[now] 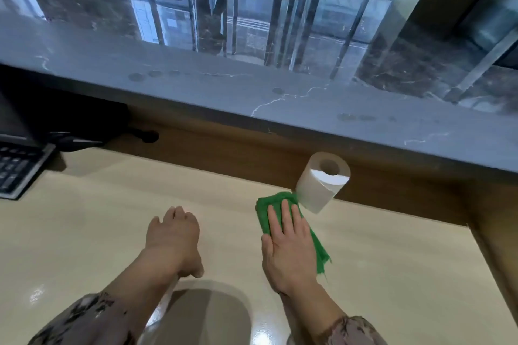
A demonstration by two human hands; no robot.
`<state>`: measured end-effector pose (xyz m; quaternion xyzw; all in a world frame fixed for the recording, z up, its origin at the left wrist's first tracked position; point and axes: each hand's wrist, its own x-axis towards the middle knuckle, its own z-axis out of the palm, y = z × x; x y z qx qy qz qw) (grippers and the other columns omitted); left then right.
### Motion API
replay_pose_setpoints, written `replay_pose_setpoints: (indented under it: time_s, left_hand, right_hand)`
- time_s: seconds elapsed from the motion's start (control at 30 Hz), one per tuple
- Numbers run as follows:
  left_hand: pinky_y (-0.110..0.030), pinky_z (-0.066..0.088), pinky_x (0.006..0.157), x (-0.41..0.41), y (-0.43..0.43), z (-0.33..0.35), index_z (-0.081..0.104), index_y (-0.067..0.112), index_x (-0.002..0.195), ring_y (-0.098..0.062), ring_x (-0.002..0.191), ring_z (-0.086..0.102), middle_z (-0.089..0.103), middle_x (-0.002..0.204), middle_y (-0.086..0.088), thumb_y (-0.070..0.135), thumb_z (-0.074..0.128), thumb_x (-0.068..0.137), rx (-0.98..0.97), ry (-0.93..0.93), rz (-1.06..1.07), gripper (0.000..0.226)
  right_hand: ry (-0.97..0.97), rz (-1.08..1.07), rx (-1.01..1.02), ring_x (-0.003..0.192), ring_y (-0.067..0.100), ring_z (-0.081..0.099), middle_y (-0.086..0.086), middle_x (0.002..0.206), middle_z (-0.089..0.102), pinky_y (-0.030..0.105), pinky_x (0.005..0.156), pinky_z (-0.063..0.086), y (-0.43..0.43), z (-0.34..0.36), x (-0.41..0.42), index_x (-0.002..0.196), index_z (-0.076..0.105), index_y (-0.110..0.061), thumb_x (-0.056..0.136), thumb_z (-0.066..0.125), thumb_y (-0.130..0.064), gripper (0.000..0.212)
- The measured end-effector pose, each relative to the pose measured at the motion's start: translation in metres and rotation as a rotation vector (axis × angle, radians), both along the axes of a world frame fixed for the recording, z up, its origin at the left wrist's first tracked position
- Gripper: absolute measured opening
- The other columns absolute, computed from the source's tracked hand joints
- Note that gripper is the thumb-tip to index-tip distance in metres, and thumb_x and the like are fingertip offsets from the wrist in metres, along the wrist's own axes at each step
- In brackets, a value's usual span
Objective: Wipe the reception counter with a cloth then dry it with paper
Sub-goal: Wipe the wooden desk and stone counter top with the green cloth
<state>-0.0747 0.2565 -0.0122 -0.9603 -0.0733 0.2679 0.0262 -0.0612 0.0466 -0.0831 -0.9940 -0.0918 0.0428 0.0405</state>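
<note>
Right hand (pixel 288 246) presses flat on the green cloth (pixel 265 211) on the glossy beige counter (pixel 392 274), just beside the paper roll (pixel 319 187). Left hand (pixel 175 235) rests loosely curled, empty. Grey marble ledge (pixel 196 87) and polished lobby floor (pixel 280 22) lie beyond.

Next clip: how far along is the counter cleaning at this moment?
Done: nothing certain; round marks show on the grey ledge. In hand: right hand presses the green cloth flat on the beige desk; left hand holds nothing. Left: drying, as the paper roll stands untouched beside the cloth.
</note>
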Motion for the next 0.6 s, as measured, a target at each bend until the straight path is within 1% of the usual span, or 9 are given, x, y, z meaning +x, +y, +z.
replay_pose_setpoints:
  time_s: [0.13,0.23,0.3,0.37,0.4,0.43,0.47,0.53,0.6]
  left_hand:
    - [-0.042,0.027,0.111,0.019,-0.034,0.005,0.04,0.015,0.132,-0.021,0.133,0.032,0.042,0.134,-0.003,0.04,0.072,0.058,0.074,-0.047,-0.006,0.084]
    - [-0.045,0.021,0.115,0.033,-0.068,0.011,0.026,0.013,0.144,-0.023,0.139,0.028,0.037,0.143,-0.005,0.043,0.071,0.063,-0.006,-0.14,-0.072,0.097]
    - [-0.044,0.021,0.116,0.043,-0.092,0.015,0.016,0.014,0.15,-0.023,0.14,0.028,0.033,0.149,-0.005,0.05,0.071,0.064,-0.114,-0.217,-0.093,0.108]
    - [-0.042,0.022,0.117,0.054,-0.11,0.017,0.008,0.018,0.152,-0.023,0.143,0.024,0.027,0.155,-0.004,0.06,0.072,0.064,-0.235,-0.288,-0.087,0.117]
    - [-0.04,0.024,0.117,0.06,-0.121,0.018,0.008,0.018,0.152,-0.022,0.144,0.024,0.025,0.156,-0.004,0.063,0.073,0.064,-0.29,-0.32,-0.079,0.119]
    - [-0.039,0.027,0.116,0.067,-0.131,0.019,0.012,0.017,0.151,-0.023,0.143,0.026,0.027,0.156,-0.004,0.065,0.074,0.063,-0.345,-0.349,-0.062,0.118]
    - [-0.04,0.032,0.113,0.074,-0.141,0.02,0.019,0.016,0.148,-0.024,0.139,0.032,0.034,0.152,-0.005,0.065,0.075,0.061,-0.412,-0.372,-0.035,0.114]
    - [-0.042,0.044,0.102,0.088,-0.162,0.024,0.035,0.016,0.135,-0.025,0.125,0.046,0.049,0.136,-0.004,0.062,0.079,0.058,-0.564,-0.399,0.052,0.099]
    - [-0.043,0.048,0.095,0.1,-0.18,0.027,0.043,0.014,0.128,-0.025,0.118,0.049,0.053,0.127,-0.005,0.059,0.079,0.059,-0.661,-0.401,0.157,0.09]
  right_hand:
    - [-0.033,-0.009,-0.018,0.141,0.027,0.033,0.006,0.152,0.036,0.039,0.109,0.019,-0.045,0.002,-0.03,0.146,0.038,-0.023,0.093,0.037,-0.042,0.056]
    - [-0.058,-0.104,-0.046,0.143,0.024,0.026,0.005,0.154,0.031,0.037,0.112,0.013,-0.085,-0.003,-0.042,0.148,0.032,-0.024,0.094,0.033,-0.043,0.057]
    - [-0.058,-0.213,-0.039,0.146,0.021,0.015,0.003,0.157,0.021,0.034,0.114,0.005,-0.11,-0.003,-0.045,0.15,0.022,-0.026,0.095,0.023,-0.045,0.059]
    - [-0.056,-0.269,-0.029,0.147,0.017,-0.003,0.001,0.16,0.004,0.033,0.116,-0.003,-0.125,-0.003,-0.044,0.151,0.006,-0.027,0.093,0.008,-0.048,0.062]
    - [-0.05,-0.305,-0.028,0.146,0.017,-0.007,0.001,0.16,0.0,0.034,0.116,-0.005,-0.128,-0.004,-0.043,0.151,0.002,-0.027,0.091,0.003,-0.049,0.063]
    - [-0.05,-0.344,-0.033,0.147,0.019,-0.003,0.002,0.16,0.002,0.035,0.116,-0.003,-0.129,-0.004,-0.041,0.151,0.005,-0.026,0.091,0.004,-0.048,0.064]
    - [-0.052,-0.383,-0.036,0.148,0.021,0.006,0.004,0.159,0.01,0.036,0.116,0.001,-0.128,-0.004,-0.039,0.152,0.013,-0.024,0.092,0.009,-0.046,0.064]
    - [-0.049,-0.417,-0.036,0.145,0.025,0.021,0.008,0.157,0.023,0.039,0.114,0.008,-0.126,-0.005,-0.037,0.15,0.025,-0.02,0.092,0.018,-0.043,0.063]
    - [-0.04,-0.404,-0.058,0.144,0.027,0.024,0.009,0.156,0.026,0.04,0.113,0.011,-0.127,-0.006,-0.036,0.149,0.029,-0.019,0.093,0.021,-0.043,0.062]
